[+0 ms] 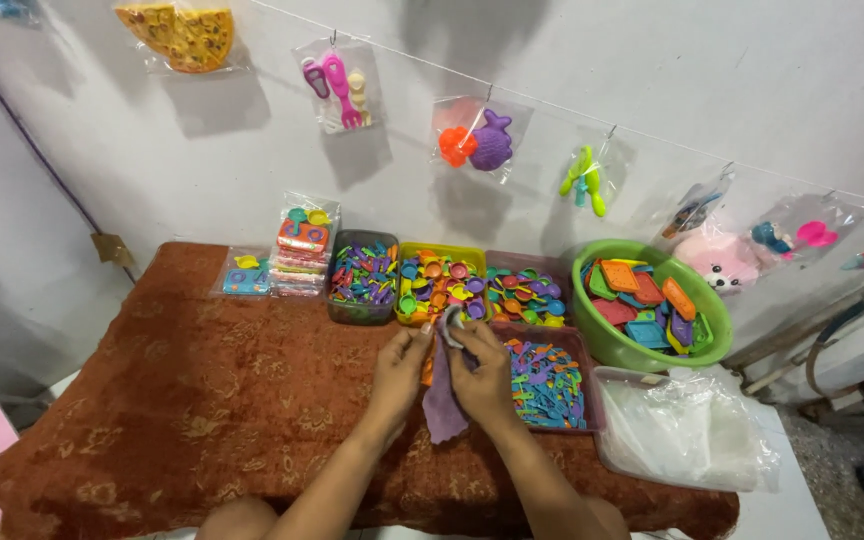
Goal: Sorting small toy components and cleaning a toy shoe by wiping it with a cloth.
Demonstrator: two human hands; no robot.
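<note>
At the centre of the frame, the left hand (400, 362) and the right hand (482, 372) meet over the brown patterned desk (202, 400). Both sets of fingers are pinched together on a small clear bag (449, 322), held just above a purple cloth (442, 405) that hangs between the hands. Just right of the right hand sits a maroon tray (592, 385) of small coloured toy pieces. Behind the hands, a yellow tray (442, 252) holds more pieces. At the right, a green bowl (602, 335) holds flat coloured shapes, with a tub of clear bags (687, 430) below it.
</note>
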